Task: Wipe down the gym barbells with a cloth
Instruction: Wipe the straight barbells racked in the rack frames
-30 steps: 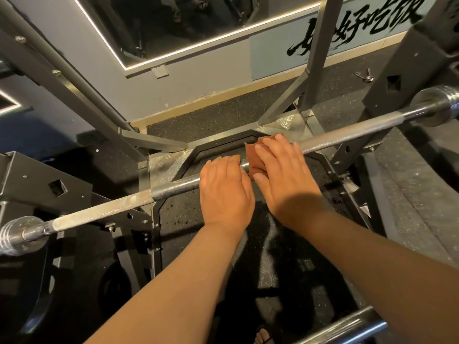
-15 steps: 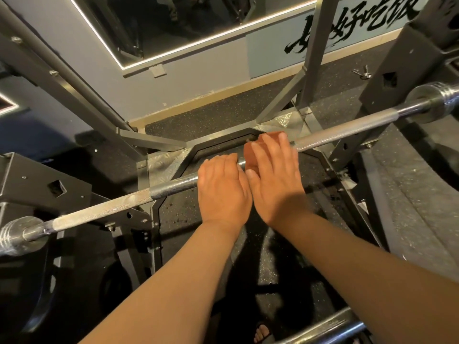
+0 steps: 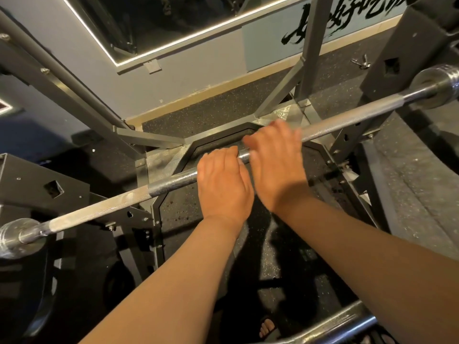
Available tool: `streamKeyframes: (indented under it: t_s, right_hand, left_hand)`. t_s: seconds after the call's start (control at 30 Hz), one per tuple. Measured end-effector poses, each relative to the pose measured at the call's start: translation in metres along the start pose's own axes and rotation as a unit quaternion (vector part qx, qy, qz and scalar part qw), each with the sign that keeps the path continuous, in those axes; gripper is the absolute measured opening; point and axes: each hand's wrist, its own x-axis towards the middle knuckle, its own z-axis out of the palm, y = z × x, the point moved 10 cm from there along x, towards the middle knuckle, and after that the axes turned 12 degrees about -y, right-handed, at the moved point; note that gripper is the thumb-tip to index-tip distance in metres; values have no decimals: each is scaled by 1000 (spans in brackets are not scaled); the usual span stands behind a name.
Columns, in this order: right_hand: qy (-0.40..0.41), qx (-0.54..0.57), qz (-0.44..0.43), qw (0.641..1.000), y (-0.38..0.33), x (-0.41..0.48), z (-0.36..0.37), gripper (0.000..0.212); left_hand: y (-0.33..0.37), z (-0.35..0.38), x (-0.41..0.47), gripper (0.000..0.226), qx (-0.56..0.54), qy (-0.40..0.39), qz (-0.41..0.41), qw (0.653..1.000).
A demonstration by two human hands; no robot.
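Steel barbell point(image 3: 347, 117) runs free from right hand point(image 3: 275, 160) to far collar point(image 3: 432, 89).

The long silver bar point(image 3: 347, 119) lies across the dark metal rack point(image 3: 412, 40). The rack stands on the black speckled floor point(image 3: 198, 120). A small metal clip point(image 3: 360, 62) lies on the floor near the far wall.

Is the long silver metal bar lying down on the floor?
No, the long silver metal barbell sits raised across the black steel rack, with the speckled black rubber floor visible beneath it.
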Motion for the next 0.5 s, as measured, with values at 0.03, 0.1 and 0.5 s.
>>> streamKeyframes:
  t_s: [0.03,0.1,0.5]
  right_hand:
    - [-21,-4,-44,999,-10,-1,4,43]
    - [-54,-45,-95,993,-9,3,2,43]
    - [21,-14,-55,998,-3,-9,-5,39]
  left_hand:
    - [-1,0,1,37,1,1,2,1000]
    - [-2,-1,1,37,5,2,10,1000]
    - [1,0,0,42,12,-7,9,1000]
